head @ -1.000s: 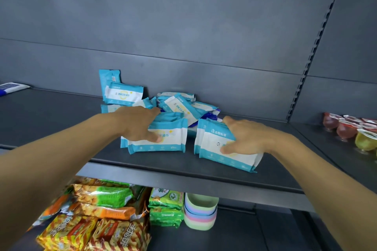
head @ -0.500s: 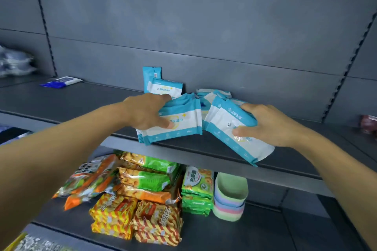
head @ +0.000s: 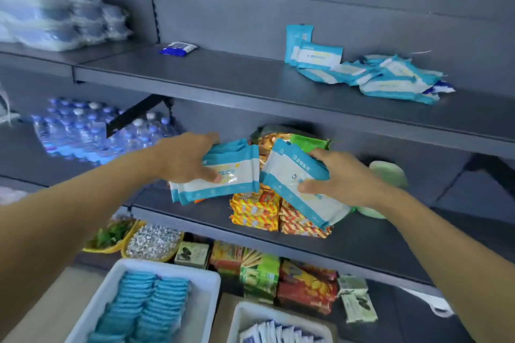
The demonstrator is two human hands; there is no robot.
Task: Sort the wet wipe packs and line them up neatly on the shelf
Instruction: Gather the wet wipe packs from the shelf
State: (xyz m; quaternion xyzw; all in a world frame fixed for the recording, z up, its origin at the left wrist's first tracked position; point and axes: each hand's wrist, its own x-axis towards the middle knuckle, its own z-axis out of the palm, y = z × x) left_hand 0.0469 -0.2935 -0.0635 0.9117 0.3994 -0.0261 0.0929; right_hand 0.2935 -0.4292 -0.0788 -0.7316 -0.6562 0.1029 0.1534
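Two bare hands are out in front of the shelving, each with its own bundle of packs. Left hand (head: 186,160) grips a stack of teal-and-white soft plastic wet wipe packs (head: 220,175), thumb across the printed front and fingers curled over the top edge; the stack sits level, held in the air below the grey metal upper shelf (head: 223,78). Just right of that grip, nearly touching it, the right hand (head: 341,178) grips a second bundle of teal-and-white wet wipe packs (head: 295,184), tilted so its lower end drops down to the right, thumb on the face and fingers wrapped behind. Up and to the right of both grips, a loose heap of the same teal-and-white packs (head: 390,78) lies on the upper shelf, with two packs (head: 309,50) propped against the back wall at its left end. Directly behind the held bundles (partly hidden by them) sit orange-and-yellow snack packets (head: 256,209) on the lower shelf.
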